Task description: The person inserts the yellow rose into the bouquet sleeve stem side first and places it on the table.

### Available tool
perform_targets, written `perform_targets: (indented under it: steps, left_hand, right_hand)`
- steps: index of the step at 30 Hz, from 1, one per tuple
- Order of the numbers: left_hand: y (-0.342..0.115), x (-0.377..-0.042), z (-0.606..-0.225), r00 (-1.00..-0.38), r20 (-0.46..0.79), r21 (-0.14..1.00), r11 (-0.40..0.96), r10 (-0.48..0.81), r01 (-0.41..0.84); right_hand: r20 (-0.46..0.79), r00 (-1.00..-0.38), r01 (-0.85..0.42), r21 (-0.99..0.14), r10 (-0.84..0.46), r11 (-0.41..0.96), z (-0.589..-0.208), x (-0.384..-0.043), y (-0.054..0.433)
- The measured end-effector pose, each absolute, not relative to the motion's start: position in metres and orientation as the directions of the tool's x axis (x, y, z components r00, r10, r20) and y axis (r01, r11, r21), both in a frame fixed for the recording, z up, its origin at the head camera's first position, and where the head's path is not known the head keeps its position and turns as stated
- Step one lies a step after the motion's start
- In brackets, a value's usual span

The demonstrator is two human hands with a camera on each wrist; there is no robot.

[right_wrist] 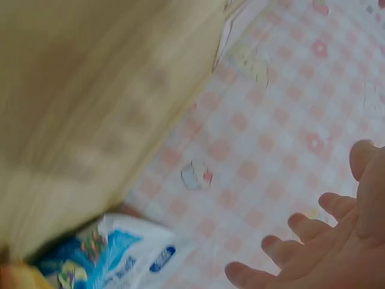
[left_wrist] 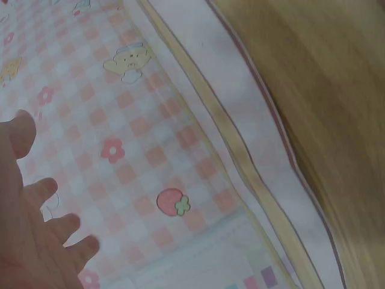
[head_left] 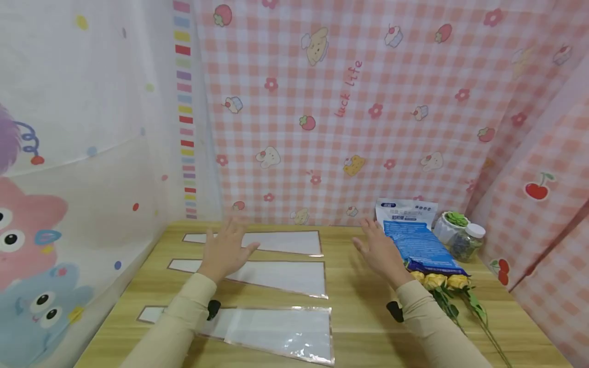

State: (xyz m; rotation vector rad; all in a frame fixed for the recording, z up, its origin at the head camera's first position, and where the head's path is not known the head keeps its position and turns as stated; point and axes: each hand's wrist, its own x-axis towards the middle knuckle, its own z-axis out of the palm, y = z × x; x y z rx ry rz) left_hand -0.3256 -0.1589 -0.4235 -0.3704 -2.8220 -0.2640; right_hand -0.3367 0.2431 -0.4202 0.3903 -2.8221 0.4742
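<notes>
- Head view: left hand [head_left: 225, 250] and right hand [head_left: 379, 253] are spread above the tabletop [head_left: 356, 327].
- Three white strips [head_left: 294, 276] lie at eight to ten o'clock, near the left hand.
- A blue bag [head_left: 418, 240] lies at two o'clock, near the right hand.

The table [head_left: 356, 317] carries strips [head_left: 285, 276], pouch [head_left: 416, 245], roses [head_left: 434, 281], jar [head_left: 466, 244], succulent [head_left: 456, 219].

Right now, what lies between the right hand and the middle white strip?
In the head view, only bare wooden tabletop shows between the right hand and the middle white strip.
</notes>
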Motion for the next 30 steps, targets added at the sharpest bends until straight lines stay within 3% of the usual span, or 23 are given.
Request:
perform_targets:
  steps: [7,14,23,30]
  left_hand:
    - [-0.143,-0.327,-0.438,-0.926,0.207,0.157,0.923,0.317,0.351]
    - [-0.135,-0.328,-0.459,-0.915,0.097,0.197,0.894,0.391,0.403]
    - [-0.133,-0.325,-0.472,-0.909,0.002,0.244,0.881,0.416,0.404]
    - [-0.129,-0.324,-0.469,-0.908,-0.031,0.268,0.879,0.417,0.395]
  right_hand:
    - [0.171,-0.938,-0.345,-0.508,-0.3,0.789,-0.438,-0.336,0.219]
    - [0.076,-0.908,-0.374,-0.594,-0.413,0.712,-0.46,-0.336,0.195]
    - [-0.001,-0.86,-0.438,-0.51,-0.51,0.74,-0.473,-0.335,0.185]
    - [0.046,-0.86,-0.472,-0.451,-0.508,0.758,-0.474,-0.338,0.18]
